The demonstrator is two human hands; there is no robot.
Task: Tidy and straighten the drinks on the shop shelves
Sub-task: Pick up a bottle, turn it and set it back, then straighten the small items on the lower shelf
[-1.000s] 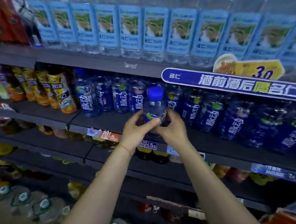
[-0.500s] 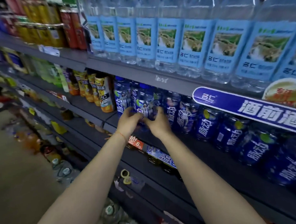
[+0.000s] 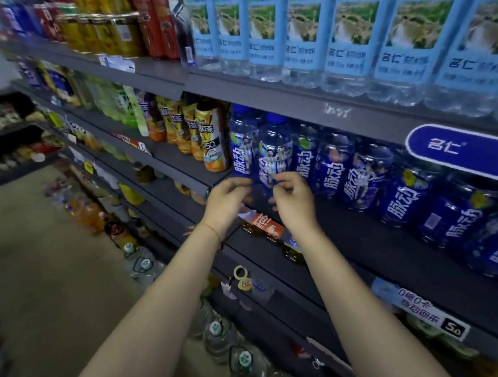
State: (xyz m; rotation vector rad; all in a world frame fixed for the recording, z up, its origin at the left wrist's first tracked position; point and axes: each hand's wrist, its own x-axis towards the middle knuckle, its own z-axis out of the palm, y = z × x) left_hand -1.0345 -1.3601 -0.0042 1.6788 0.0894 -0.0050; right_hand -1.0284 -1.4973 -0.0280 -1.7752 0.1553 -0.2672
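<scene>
Our left hand (image 3: 228,202) and right hand (image 3: 293,198) flank the base of one blue bottle (image 3: 275,154) standing upright on the shelf (image 3: 376,238), fingers loosely curled; whether they touch it we cannot tell. The blue row looks fairly aligned, so this stretch seems nearly done, with the neighbouring yellow-labelled bottles (image 3: 211,141) seemingly untouched.

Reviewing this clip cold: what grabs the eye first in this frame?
The long row of blue sports-drink bottles on the middle shelf, running off to the right. Both hands meet at its left end: the left hand and right hand sit at the base of the second blue bottle, fingers curled near it; actual contact is unclear. Above, pale-blue-labelled water bottles fill the top shelf.
</scene>
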